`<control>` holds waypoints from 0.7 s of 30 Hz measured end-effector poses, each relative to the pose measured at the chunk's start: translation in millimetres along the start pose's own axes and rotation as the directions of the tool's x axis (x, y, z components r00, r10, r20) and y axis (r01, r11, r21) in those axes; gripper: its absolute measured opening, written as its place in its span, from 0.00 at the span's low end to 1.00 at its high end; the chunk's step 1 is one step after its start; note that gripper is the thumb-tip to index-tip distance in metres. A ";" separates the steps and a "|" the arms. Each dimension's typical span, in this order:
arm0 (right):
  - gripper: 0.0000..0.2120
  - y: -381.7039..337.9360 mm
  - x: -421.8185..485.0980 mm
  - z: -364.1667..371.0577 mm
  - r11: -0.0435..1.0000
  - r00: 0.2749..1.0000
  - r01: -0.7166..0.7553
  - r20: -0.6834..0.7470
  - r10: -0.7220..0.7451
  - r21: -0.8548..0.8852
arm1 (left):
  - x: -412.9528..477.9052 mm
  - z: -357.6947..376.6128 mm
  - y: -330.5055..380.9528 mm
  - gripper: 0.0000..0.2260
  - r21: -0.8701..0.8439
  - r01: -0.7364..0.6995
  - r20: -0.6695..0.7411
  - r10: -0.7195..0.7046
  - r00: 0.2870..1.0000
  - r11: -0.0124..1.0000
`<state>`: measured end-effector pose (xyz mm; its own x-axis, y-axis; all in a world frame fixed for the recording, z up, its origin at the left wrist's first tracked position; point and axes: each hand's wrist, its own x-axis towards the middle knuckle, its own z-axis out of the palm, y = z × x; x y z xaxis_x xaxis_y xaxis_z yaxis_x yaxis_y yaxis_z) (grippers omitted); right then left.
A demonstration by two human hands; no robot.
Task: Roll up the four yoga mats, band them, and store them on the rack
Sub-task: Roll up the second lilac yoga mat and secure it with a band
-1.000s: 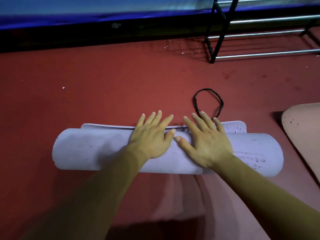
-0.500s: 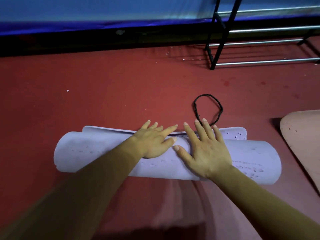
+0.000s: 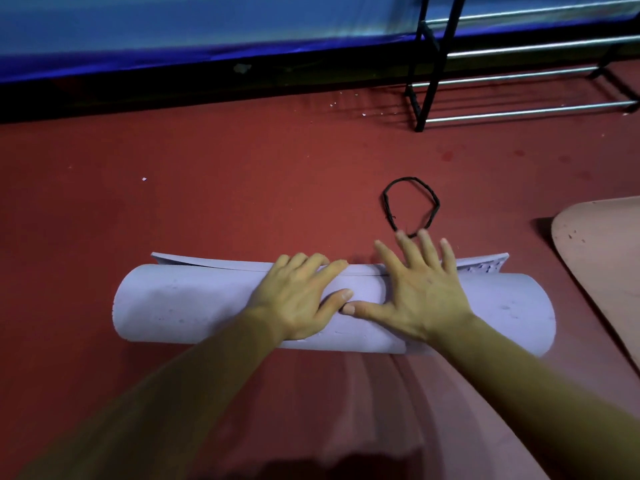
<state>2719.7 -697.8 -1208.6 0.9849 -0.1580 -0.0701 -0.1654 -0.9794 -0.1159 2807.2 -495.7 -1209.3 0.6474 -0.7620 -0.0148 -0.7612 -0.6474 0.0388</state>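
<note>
Lavender mat [image 3: 194,306] lies rolled crosswise on the red floor [image 3: 207,188] in front of me, w/ a thin loose flap showing along its far side. My L hand [image 3: 298,299] presses palm-down on the roll's middle, fingers [image 3: 311,263] released and draped over the crest. My R hand [image 3: 422,299] sits just beside it, thumbs almost touching, fingers [image 3: 426,244] straight and spread, nothing grasped.

The roll's L end has open floor all round. Its R end comes near the pink mat [image 3: 595,258] at the floor's R edge, but they stay apart. Beyond the roll there's bare floor up to the black strip under the blue padding [image 3: 173,29]. The rack [image 3: 429,81] stands at the far R corner. The black band [image 3: 412,202] lies on the floor just past my R fingertips.

Vs. half a sec ago: L fingers bend further over the top, R fingers reach further fwd and now overlap the band's near end in view. They're blurred.
</note>
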 end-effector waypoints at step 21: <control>0.06 17.4 41.2 -4.9 0.971 0.983 -0.075 -0.147 0.110 0.226 | 60.7 0.1 56.3 0.29 -0.072 0.273 0.085 -0.267 0.960 0.959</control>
<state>2757.7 -722.0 -1208.6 0.9574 -0.2817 0.0637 -0.2460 -0.9110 -0.3309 2803.6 -578.4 -1208.0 0.8215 -0.5596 -0.1091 -0.5503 -0.8283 0.1053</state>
